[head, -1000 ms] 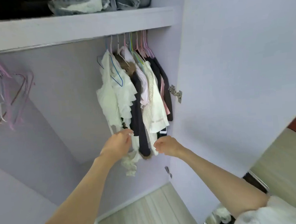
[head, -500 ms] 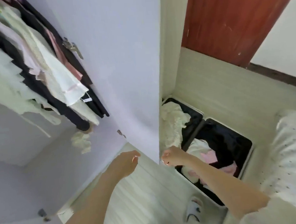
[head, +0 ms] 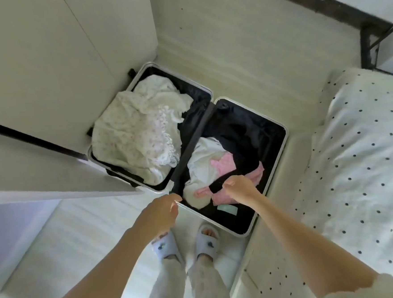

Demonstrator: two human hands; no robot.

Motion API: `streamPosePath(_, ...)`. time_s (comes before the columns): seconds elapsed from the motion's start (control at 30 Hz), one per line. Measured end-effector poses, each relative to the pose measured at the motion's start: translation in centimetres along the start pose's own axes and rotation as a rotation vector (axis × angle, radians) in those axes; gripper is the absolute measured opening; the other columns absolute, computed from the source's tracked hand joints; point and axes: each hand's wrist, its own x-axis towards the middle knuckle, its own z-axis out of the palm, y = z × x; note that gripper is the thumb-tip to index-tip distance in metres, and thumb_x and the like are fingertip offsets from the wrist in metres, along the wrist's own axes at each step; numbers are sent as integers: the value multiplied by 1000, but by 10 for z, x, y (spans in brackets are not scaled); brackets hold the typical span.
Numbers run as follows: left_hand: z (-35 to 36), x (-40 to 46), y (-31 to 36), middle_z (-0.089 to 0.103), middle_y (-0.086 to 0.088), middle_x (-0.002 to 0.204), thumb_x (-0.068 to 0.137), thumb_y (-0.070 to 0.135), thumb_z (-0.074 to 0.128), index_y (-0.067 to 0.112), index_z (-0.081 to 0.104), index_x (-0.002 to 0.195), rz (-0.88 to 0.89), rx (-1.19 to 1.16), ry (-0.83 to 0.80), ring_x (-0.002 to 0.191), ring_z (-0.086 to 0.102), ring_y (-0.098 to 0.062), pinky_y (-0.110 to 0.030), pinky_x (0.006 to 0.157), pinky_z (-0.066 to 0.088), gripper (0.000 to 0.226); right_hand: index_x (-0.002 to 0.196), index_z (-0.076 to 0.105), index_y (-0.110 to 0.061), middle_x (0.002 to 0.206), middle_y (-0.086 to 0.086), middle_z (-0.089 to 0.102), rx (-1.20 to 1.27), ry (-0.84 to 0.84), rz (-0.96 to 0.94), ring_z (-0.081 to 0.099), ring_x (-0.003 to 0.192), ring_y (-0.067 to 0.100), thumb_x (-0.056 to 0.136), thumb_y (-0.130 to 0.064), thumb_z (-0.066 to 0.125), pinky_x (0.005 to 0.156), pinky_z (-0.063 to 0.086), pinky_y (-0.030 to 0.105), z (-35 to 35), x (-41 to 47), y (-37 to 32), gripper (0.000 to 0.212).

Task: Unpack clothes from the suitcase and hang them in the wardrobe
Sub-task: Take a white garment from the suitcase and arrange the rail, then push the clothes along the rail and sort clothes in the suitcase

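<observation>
My open suitcase [head: 282,159] shows a smooth, pale metallic-looking rim and matt black fabric lining. In its left half lies crumpled white cloth with lace trim [head: 134,139]; in its right half, soft pink fabric [head: 251,180]. The bedspread [head: 365,151] is matt dotted cotton-like cloth; the floor [head: 241,43] is pale wood-grain.

1. Suitcase [head: 281,143]: the near corner of the left half lies behind the wardrobe door [head: 54,192].
2. Wardrobe interior: out of frame; no hanging clothes in view.
3. Black garment [head: 238,134]: folds merge with the dark lining; its outline cannot be told.
4. Right hand [head: 236,188]: fingers curl away from the camera; whether they touch the pink garment [head: 253,177] cannot be told.
5. Left hand [head: 158,215]: fingertips blurred; grip undetermined.
6. Bed [head: 364,137]: cut off by the right edge.
</observation>
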Motion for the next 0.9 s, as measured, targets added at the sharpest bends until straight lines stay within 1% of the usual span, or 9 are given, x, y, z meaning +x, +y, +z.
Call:
streamPosePath(0.13, 33, 105, -31, 55, -2, 125, 96, 12, 40, 19, 46, 133, 9, 8, 46, 109, 55, -19, -30, 91, 43, 38, 125, 55, -1, 124, 15, 58, 3, -18, 67, 54, 115, 30, 97, -18, 44, 94, 42, 34, 19, 100, 46, 35)
streamPosePath(0.23, 60, 186, -62, 50, -6, 131, 97, 11, 36, 15, 41, 137, 61, 82, 96, 114, 51, -20, -27, 90, 40, 41, 133, 47, -5, 130, 13, 55, -30, 33, 66, 52, 118, 28, 97, -23, 44, 96, 41, 35, 36, 178, 66, 39)
streamPosePath(0.33, 95, 261, -93, 36, -6, 143, 96, 11, 39, 13, 30, 143, 113, 151, 149, 128, 36, -20, -28, 100, 34, 48, 138, 37, -2, 130, 19, 51, -101, 168, 47, 51, 116, 33, 97, -21, 43, 95, 41, 38, 46, 263, 80, 46)
streamPosePath(0.43, 129, 323, -118, 17, -8, 154, 96, 13, 40, 10, 15, 148, 138, 259, 178, 140, 19, -23, -33, 110, 27, 58, 149, 15, -9, 149, 14, 29, -165, 389, 44, 25, 138, 32, 93, -32, 52, 107, 31, 48, 49, 339, 87, 70)
streamPosePath(0.53, 152, 369, -136, 27, -22, 148, 89, 6, 52, -1, 25, 144, 196, 322, 268, 134, 33, -38, -47, 103, 40, 62, 151, 0, -14, 158, 9, 10, -250, 515, -5, 6, 145, 28, 89, -43, 56, 113, 20, 50, 48, 395, 82, 88)
streamPosePath(0.63, 164, 402, -143, 40, -30, 135, 79, 2, 63, -6, 34, 138, 190, 346, 311, 114, 51, -45, -49, 86, 52, 66, 148, 19, -16, 157, 9, 12, -288, 521, 8, 4, 146, 28, 92, -42, 53, 114, 17, 51, 45, 441, 76, 71)
streamPosePath(0.73, 166, 407, -144, 43, -31, 133, 74, 2, 67, -7, 35, 138, 182, 398, 293, 105, 55, -46, -48, 80, 52, 71, 122, 54, -8, 140, 14, 42, -244, 504, -16, 29, 136, 33, 97, -25, 45, 100, 35, 46, 48, 459, 80, 32)
streamPosePath(0.8, 159, 397, -142, 36, -29, 140, 81, 5, 62, -5, 30, 141, 169, 363, 257, 112, 51, -45, -47, 88, 50, 69, 108, 57, -1, 114, 17, 58, -44, 452, -50, 51, 113, 35, 98, -20, 40, 76, 38, 32, 53, 445, 77, 27)
streamPosePath(0.9, 140, 374, -131, 25, -17, 148, 95, 13, 43, 4, 14, 148, 110, 265, 166, 126, 39, -33, -36, 101, 38, 61, 103, 57, -2, 99, 13, 61, 211, 374, -26, 53, 94, 30, 99, -18, 36, 73, 33, 28, 59, 401, 74, 27)
